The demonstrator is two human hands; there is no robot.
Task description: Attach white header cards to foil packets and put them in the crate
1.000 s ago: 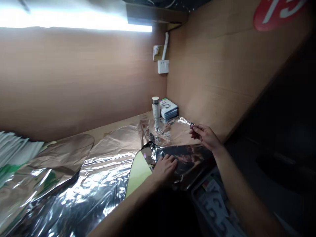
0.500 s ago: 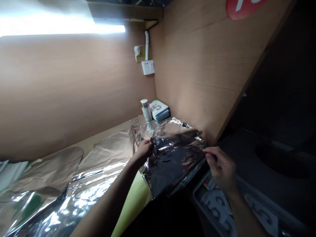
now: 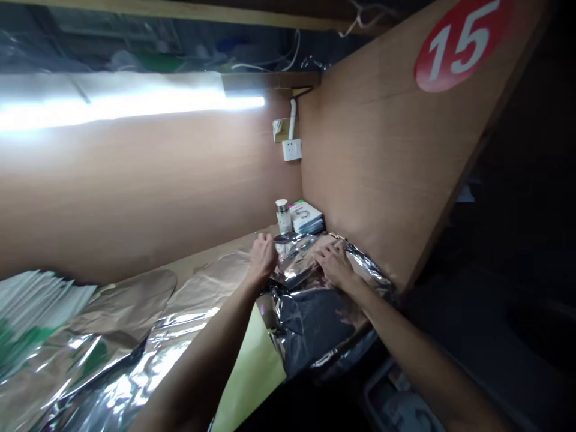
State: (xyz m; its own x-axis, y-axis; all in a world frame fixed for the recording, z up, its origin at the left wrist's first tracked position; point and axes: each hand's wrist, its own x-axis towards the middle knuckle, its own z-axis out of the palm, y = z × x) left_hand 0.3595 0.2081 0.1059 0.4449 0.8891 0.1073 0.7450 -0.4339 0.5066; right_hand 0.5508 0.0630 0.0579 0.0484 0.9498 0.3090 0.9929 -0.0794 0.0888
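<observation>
A crumpled silver foil sheet (image 3: 315, 318) is folded over on itself at the far end of the desk, on a yellow-green board (image 3: 254, 354). My left hand (image 3: 263, 258) is closed at the foil's left edge, its fingers pinching the crinkled fold. My right hand (image 3: 335, 264) lies on top of the foil, palm down, near the wooden partition. More foil with a tan backing (image 3: 135, 312) spreads along the desk to the left. Part of the board is hidden under the foil.
A steel flask (image 3: 283, 217) and a stack of booklets (image 3: 307, 218) stand in the far corner. A wall socket (image 3: 292, 150) and a red "15" disc (image 3: 461, 45) are on the wooden partitions. White-green papers (image 3: 36, 303) lie at left; a tray (image 3: 396, 402) sits at lower right.
The foil flap has been folded farther toward the far corner. Both hands have moved together onto it, my right hand coming from the near edge. My head has tilted up.
</observation>
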